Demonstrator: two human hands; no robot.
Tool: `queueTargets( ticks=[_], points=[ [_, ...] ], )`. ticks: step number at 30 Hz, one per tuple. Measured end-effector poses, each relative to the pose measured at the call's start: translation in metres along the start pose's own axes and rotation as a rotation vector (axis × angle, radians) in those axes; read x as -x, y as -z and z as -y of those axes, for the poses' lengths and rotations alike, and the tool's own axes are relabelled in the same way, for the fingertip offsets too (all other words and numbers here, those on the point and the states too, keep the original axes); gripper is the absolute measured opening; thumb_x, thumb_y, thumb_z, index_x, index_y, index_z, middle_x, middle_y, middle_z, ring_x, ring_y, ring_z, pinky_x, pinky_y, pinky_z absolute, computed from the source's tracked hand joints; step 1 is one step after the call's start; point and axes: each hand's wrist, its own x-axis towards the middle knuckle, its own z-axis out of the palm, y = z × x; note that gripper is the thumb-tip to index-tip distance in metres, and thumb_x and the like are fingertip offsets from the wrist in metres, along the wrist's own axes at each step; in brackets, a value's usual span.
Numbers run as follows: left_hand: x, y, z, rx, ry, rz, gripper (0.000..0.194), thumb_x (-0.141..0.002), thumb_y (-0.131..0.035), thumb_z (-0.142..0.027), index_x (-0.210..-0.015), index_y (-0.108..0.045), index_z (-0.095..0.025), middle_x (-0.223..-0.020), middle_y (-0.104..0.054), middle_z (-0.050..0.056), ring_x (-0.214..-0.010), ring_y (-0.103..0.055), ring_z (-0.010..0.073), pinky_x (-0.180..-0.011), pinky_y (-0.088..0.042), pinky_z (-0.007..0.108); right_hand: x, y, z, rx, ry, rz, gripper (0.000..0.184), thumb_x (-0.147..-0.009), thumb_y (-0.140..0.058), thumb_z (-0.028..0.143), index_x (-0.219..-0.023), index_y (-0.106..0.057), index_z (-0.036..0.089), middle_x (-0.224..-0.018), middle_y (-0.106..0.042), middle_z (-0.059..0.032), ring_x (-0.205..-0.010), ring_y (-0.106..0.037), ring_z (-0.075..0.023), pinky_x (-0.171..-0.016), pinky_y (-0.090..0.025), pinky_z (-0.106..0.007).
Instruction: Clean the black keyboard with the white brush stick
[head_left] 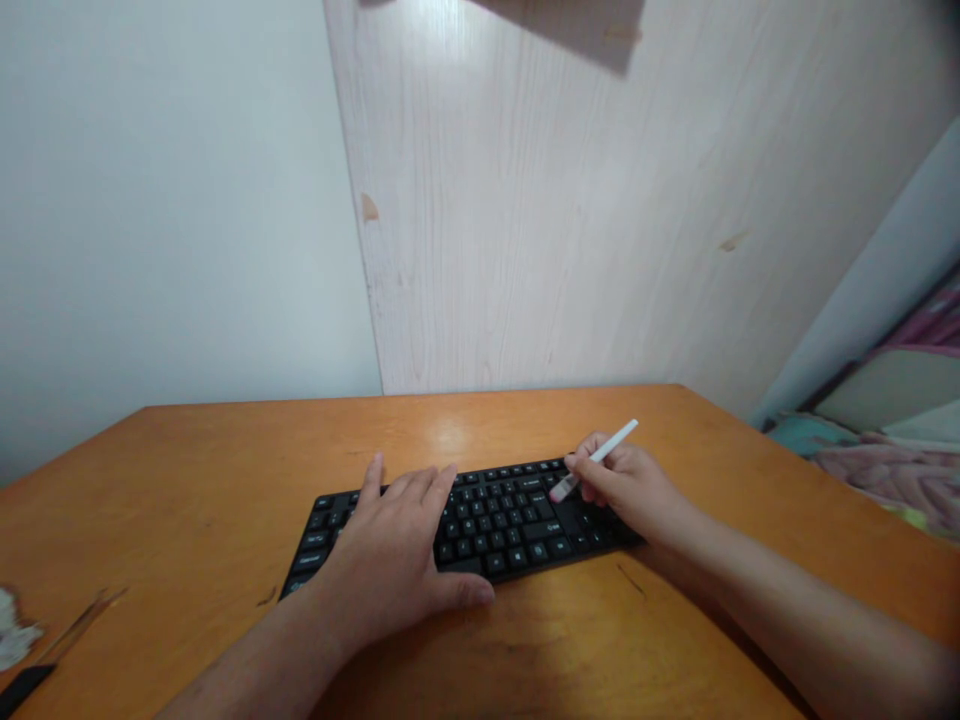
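Note:
A black keyboard [487, 520] lies slightly askew on the wooden table. My left hand [401, 540] rests across its left half, fingers spread over the far edge and the thumb along the near edge. Between the fingertips of my right hand [611, 475] is a slim white-handled brush [613, 441], tilted with its upper end to the right. Its pinkish tip [556, 494] is down at the keys on the right part of the keyboard. My hands cover some keys at the left and at the right end.
The orange-brown table [247, 450] reaches back to a pale wall panel [510, 220]. At the lower left lie a black-handled tool [26, 688] and a crumpled whitish piece [13, 630]. Beyond the table's right edge is pink and white bedding [892, 475].

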Motion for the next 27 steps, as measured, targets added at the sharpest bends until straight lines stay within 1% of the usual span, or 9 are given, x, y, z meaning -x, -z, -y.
queueTargets(
  ticks=[2, 6, 10, 13, 16, 18, 20, 22, 27],
  points=[
    [0.000, 0.000, 0.000, 0.002, 0.001, -0.007, 0.112, -0.063, -0.053, -0.089, -0.147, -0.042, -0.016, -0.145, -0.051, 0.020, -0.135, -0.045, 0.0403, -0.118, 0.004, 0.065, -0.001, -0.001, -0.004, 0.026, -0.007, 0.008, 0.029, -0.088, -0.059, 0.047, -0.076, -0.050, 0.023, -0.061, -0.069, -0.0010, -0.050, -0.050, -0.0137, -0.052, -0.035, -0.028],
    [-0.001, 0.000, -0.001, -0.002, 0.005, -0.004, 0.111, -0.063, -0.054, -0.088, -0.146, -0.043, -0.016, -0.145, -0.052, 0.020, -0.133, -0.046, 0.0413, -0.117, 0.004, 0.066, -0.005, 0.002, -0.015, 0.099, 0.048, -0.011, 0.028, -0.090, -0.057, 0.046, -0.077, -0.051, 0.022, -0.061, -0.068, 0.0001, -0.052, -0.050, -0.0136, -0.053, -0.035, -0.027],
    [-0.001, 0.001, -0.001, 0.002, -0.002, -0.003, 0.111, -0.063, -0.053, -0.089, -0.146, -0.043, -0.015, -0.144, -0.052, 0.021, -0.133, -0.047, 0.0413, -0.117, 0.003, 0.068, -0.006, 0.006, -0.015, 0.127, 0.098, -0.063, 0.026, -0.091, -0.057, 0.044, -0.079, -0.050, 0.022, -0.067, -0.071, -0.0012, -0.058, -0.057, -0.0150, -0.057, -0.038, -0.028],
    [0.000, 0.000, 0.000, 0.007, -0.012, -0.019, 0.111, -0.063, -0.053, -0.089, -0.145, -0.044, -0.016, -0.143, -0.053, 0.020, -0.132, -0.048, 0.0410, -0.117, 0.001, 0.068, -0.005, 0.007, -0.009, 0.071, 0.107, -0.088, 0.026, -0.092, -0.057, 0.043, -0.079, -0.049, 0.022, -0.071, -0.073, -0.0026, -0.064, -0.062, -0.0163, -0.062, -0.040, -0.029],
    [0.000, -0.001, 0.000, 0.012, -0.020, -0.037, 0.110, -0.063, -0.054, -0.088, -0.145, -0.045, -0.016, -0.142, -0.054, 0.020, -0.131, -0.049, 0.0410, -0.116, 0.001, 0.069, -0.003, 0.005, -0.006, -0.006, 0.078, -0.021, 0.026, -0.092, -0.055, 0.044, -0.080, -0.048, 0.023, -0.065, -0.070, -0.0009, -0.059, -0.058, -0.0150, -0.057, -0.037, -0.028],
    [0.000, -0.001, 0.001, 0.010, -0.022, -0.043, 0.111, -0.063, -0.054, -0.089, -0.146, -0.044, -0.016, -0.143, -0.054, 0.020, -0.131, -0.048, 0.0409, -0.116, 0.002, 0.069, -0.003, 0.004, -0.007, -0.019, 0.043, 0.043, 0.027, -0.092, -0.056, 0.045, -0.079, -0.049, 0.022, -0.061, -0.067, 0.0005, -0.053, -0.053, -0.0137, -0.053, -0.034, -0.028],
    [0.000, -0.001, 0.001, 0.005, -0.019, -0.038, 0.113, -0.063, -0.051, -0.090, -0.146, -0.043, -0.015, -0.143, -0.053, 0.021, -0.132, -0.047, 0.0409, -0.116, 0.004, 0.068, -0.002, 0.003, -0.008, -0.005, 0.024, 0.079, 0.028, -0.091, -0.057, 0.046, -0.078, -0.049, 0.022, -0.059, -0.066, 0.0009, -0.052, -0.050, -0.0134, -0.053, -0.033, -0.028],
    [0.000, -0.001, 0.001, 0.002, -0.012, -0.024, 0.115, -0.063, -0.050, -0.091, -0.146, -0.043, -0.013, -0.144, -0.052, 0.022, -0.132, -0.047, 0.0409, -0.116, 0.004, 0.068, -0.003, 0.002, -0.010, 0.030, 0.033, 0.074, 0.029, -0.091, -0.056, 0.046, -0.077, -0.050, 0.022, -0.059, -0.065, 0.0008, -0.053, -0.050, -0.0137, -0.054, -0.034, -0.028],
    [0.000, -0.001, 0.000, -0.002, -0.006, -0.023, 0.113, -0.063, -0.051, -0.091, -0.146, -0.043, -0.015, -0.144, -0.053, 0.020, -0.132, -0.047, 0.0401, -0.117, 0.002, 0.067, -0.005, 0.005, -0.013, 0.151, 0.098, -0.003, 0.028, -0.090, -0.056, 0.045, -0.075, -0.051, 0.022, -0.060, -0.063, 0.0017, -0.055, -0.052, -0.0146, -0.056, -0.036, -0.029]
  ],
)
